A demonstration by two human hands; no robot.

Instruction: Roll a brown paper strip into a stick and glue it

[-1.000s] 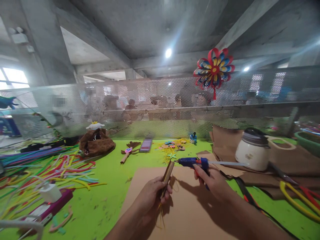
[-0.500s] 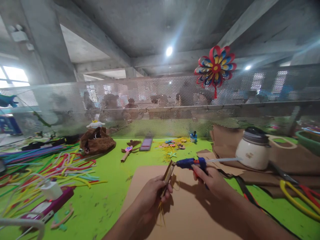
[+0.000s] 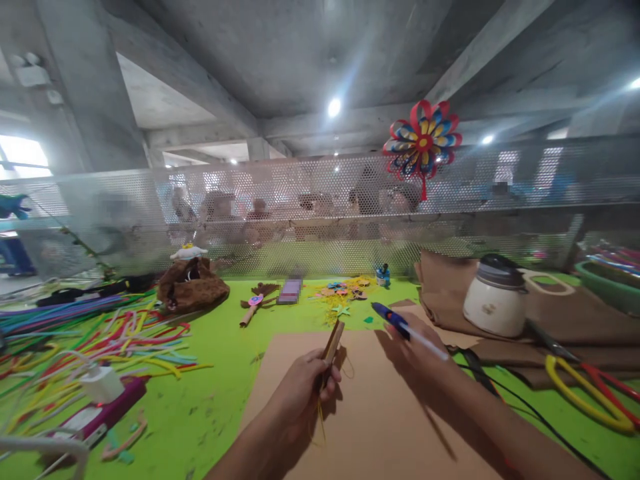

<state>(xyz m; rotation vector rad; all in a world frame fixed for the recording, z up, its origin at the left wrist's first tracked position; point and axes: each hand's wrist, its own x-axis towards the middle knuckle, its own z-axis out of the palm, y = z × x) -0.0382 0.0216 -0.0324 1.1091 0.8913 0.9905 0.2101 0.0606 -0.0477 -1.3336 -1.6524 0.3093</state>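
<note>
Pinched in my left hand is a narrow brown strip, seemingly folded, tilted upright above the tan board. Thin yellow strands hang below my fingers. My right hand grips a blue glue gun, a pale glue stick jutting from its rear. The gun's nozzle points away to the upper left, apart from the strip. Beyond the board lie yellow shreds and small coloured cutouts, with a green star among them.
On the right are brown folded sheets, a white jar with a dark lid and yellow-and-red-handled scissors. Coloured pipe cleaners and a purple power strip lie left. A brown pouch and a brown figure sit farther back.
My right hand has drawn the glue gun away from the strip and turned it, so the nozzle now points forward. My left hand still holds the strip in nearly the same spot.
</note>
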